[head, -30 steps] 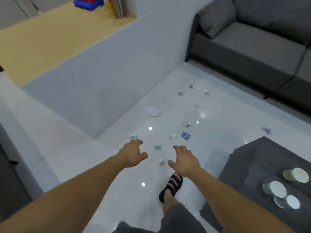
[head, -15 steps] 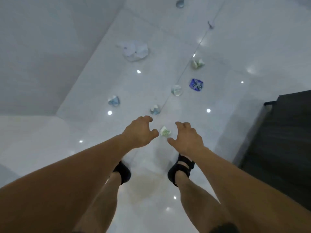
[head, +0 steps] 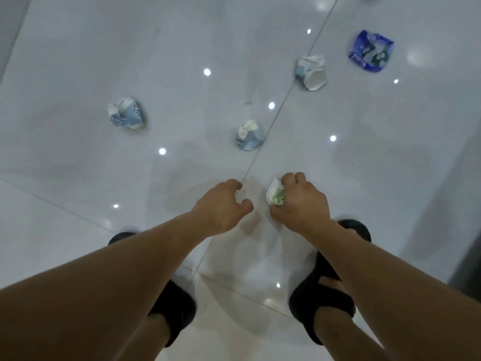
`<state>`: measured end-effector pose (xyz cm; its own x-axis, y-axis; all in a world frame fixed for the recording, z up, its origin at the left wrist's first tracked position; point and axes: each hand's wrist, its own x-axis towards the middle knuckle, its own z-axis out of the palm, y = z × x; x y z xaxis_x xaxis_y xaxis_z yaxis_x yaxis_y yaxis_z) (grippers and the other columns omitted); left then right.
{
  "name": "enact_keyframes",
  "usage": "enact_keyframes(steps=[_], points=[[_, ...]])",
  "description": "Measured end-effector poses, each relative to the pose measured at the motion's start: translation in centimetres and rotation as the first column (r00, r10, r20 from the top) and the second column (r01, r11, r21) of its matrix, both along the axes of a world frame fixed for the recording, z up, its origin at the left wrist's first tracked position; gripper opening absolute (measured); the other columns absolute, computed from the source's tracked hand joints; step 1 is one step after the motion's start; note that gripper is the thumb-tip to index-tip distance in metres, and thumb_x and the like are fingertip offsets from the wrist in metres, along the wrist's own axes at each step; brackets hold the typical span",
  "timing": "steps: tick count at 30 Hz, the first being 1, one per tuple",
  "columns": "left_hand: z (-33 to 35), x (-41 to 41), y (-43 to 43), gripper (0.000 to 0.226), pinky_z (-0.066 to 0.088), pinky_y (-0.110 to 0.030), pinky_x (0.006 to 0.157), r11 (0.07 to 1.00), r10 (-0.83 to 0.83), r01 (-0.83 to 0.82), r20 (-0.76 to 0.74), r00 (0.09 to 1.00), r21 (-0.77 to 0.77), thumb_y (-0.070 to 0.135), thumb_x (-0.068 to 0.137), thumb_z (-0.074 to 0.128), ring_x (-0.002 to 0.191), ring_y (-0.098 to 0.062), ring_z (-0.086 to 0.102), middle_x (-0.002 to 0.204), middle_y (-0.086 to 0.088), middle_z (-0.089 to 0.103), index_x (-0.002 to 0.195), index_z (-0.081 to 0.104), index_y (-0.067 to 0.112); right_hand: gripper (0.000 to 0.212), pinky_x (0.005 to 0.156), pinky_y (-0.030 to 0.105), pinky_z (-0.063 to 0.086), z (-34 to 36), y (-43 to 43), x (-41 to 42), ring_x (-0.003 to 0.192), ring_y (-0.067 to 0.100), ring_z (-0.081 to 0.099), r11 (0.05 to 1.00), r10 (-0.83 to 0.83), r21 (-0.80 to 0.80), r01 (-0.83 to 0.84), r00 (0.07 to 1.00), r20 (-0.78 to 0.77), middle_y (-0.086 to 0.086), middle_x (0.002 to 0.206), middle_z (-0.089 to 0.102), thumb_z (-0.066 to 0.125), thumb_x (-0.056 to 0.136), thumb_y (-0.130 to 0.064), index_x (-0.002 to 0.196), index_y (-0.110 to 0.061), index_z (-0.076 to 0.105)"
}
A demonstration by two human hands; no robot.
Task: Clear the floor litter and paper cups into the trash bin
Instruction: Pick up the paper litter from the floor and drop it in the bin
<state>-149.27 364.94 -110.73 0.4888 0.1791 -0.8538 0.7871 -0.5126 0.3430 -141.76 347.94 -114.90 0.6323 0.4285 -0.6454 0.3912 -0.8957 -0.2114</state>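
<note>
Far to your left, a crushed blue cup (head: 126, 113) lies alone on the white floor (head: 78, 61), well apart from your hands. Nearer the middle, a second crushed cup (head: 248, 136) sits just beside the tile seam, a little ahead of your left hand (head: 223, 204).

That left hand hovers low over the floor with its fingers loosely curled and the thumb tucked in. It has hold of nothing and touches nothing that you can see.

Just to its right is the piece you are working on, a green and white wad (head: 275, 195) of paper. Your right hand (head: 303, 201) has its fingers curled over the top of the wad and the thumb closed in beneath, so you are pinching it. Whether it has lifted off the tile yet cannot be told from this angle.

Further right and ahead lie a white crushed cup (head: 311, 72) and, beyond it, a blue wrapper (head: 371, 51), both untouched. Your sandals (head: 322, 300) are planted right under your arms.

As for progress, you look to be near the very start. One piece is in your grip, at least four more lie scattered in view, and a sliver of something shows at the top edge. The trash bin is not in view, so nothing here shows any litter binned, and this wad has to be carried to it.
</note>
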Motion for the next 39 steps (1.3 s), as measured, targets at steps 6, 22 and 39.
enact_keyframes(steps=[6, 22, 39], points=[[4.1, 2.6, -1.2, 0.034, 0.049, -0.027, 0.074, 0.934, 0.303, -0.284, 0.060, 0.951, -0.219, 0.042, 0.085, 0.059, 0.091, -0.015, 0.062, 0.100, 0.005, 0.065, 0.112, 0.056, 0.022, 0.065, 0.063, 0.035, 0.049, 6.5, 2.5, 0.3, 0.088, 0.023, 0.059, 0.882, -0.075, 0.461, 0.091, 0.996, -0.053, 0.004, 0.111, 0.053, 0.083, 0.064, -0.030, 0.120, -0.010, 0.054], [-0.2, -2.2, 9.9, 0.013, 0.034, -0.028, 0.060, 0.930, 0.311, -0.328, 0.119, 0.943, 0.166, 0.024, 0.089, 0.060, 0.075, -0.021, 0.055, 0.081, -0.003, 0.059, 0.092, 0.054, 0.012, 0.055, 0.068, 0.034, 0.040, -0.9, 12.3, 6.1, 0.112, 0.031, 0.040, 0.912, 0.406, -0.026, -0.409, 0.894, 0.191, 0.010, 0.139, 0.032, 0.060, 0.086, -0.022, 0.136, -0.021, 0.038], [34.9, 10.3, 4.6, 0.017, 0.032, -0.017, 0.050, 0.983, 0.138, -0.172, 0.354, 0.925, 0.067, 0.025, 0.090, 0.060, 0.063, -0.009, 0.051, 0.071, 0.006, 0.054, 0.081, 0.045, 0.023, 0.060, 0.074, 0.029, 0.042, 37.1, 4.1, 12.0, 0.111, 0.020, 0.044, 0.985, 0.004, 0.173, -0.019, 0.996, 0.087, 0.000, 0.129, 0.042, 0.061, 0.081, -0.037, 0.136, -0.023, 0.041]])
